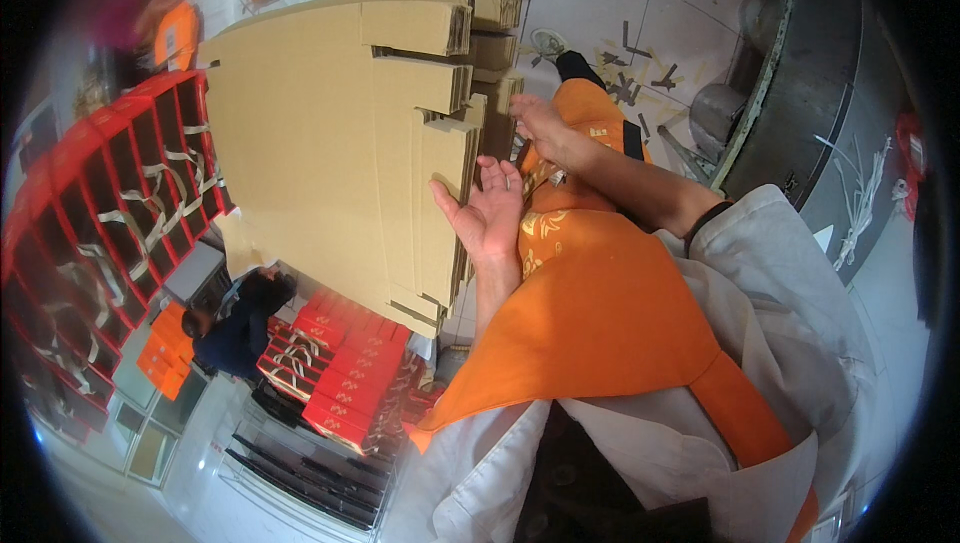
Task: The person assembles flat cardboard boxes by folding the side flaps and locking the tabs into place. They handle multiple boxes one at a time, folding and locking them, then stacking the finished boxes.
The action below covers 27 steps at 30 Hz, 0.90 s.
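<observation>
A stack of flattened brown cardboard cartons [310, 143] stands in front of me, its slotted flaps facing my body. My left hand [485, 208] is beside the near edge of these flaps, palm turned up and fingers spread, holding nothing. Farther up along the same edge is my right hand [542, 128], its fingers loosely bent and apart. I see nothing in it; whether its fingertips touch the cardboard I cannot tell. An orange apron [600, 323] with a gold print covers my front.
Red boxes with pale ribbon handles [110, 203] line the left. More red boxes [355, 378] are stacked below, near a person in dark clothes [245, 318]. Tape-like scraps [625, 88] litter the tiled floor. A dark metal cabinet [815, 113] with white cords [860, 188] stands right.
</observation>
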### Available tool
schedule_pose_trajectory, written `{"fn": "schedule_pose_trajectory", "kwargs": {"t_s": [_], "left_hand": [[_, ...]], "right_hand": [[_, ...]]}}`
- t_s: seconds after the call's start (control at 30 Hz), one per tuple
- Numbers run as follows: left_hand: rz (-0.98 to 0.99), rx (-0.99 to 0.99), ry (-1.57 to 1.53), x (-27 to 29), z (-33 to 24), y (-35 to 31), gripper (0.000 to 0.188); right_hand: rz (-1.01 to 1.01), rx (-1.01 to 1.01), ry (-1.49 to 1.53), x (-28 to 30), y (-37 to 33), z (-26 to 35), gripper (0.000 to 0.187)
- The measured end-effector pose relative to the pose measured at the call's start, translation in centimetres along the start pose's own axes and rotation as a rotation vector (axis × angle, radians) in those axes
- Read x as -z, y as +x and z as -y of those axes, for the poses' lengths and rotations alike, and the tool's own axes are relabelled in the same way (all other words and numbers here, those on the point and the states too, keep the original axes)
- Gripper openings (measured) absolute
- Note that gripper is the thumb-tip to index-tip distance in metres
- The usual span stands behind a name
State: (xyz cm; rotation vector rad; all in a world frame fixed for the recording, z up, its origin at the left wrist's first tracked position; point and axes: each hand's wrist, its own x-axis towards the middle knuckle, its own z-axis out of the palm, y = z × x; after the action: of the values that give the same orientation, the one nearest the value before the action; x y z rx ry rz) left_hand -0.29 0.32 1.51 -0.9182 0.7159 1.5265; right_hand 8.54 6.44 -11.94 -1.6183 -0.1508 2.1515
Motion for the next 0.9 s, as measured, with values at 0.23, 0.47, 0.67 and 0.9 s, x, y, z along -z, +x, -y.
{"fn": "schedule_pose_trajectory", "kwargs": {"t_s": [0.23, 0.47, 0.67, 0.9], "left_hand": [[-0.009, -0.019, 0.209, -0.1, -0.1, -0.4, 0.058], [0.024, -0.074, 0.229, -0.1, 0.7, -1.4, 0.054], [0.010, -0.083, 0.140, 0.1, 0.7, -1.4, 0.057], [0.071, -0.012, 0.355, 1.0, -0.4, -1.4, 0.083]], "right_hand": [[0.117, 0.123, 0.095, -2.6, -1.1, 1.2, 0.014], [0.364, 0.318, -0.200, -2.6, -3.2, 4.0, 0.033], [0.363, 0.158, -0.109, -3.2, -4.5, 4.8, 0.041], [0.414, 0.064, 0.002, -4.4, -5.8, 5.8, 0.038]]}}
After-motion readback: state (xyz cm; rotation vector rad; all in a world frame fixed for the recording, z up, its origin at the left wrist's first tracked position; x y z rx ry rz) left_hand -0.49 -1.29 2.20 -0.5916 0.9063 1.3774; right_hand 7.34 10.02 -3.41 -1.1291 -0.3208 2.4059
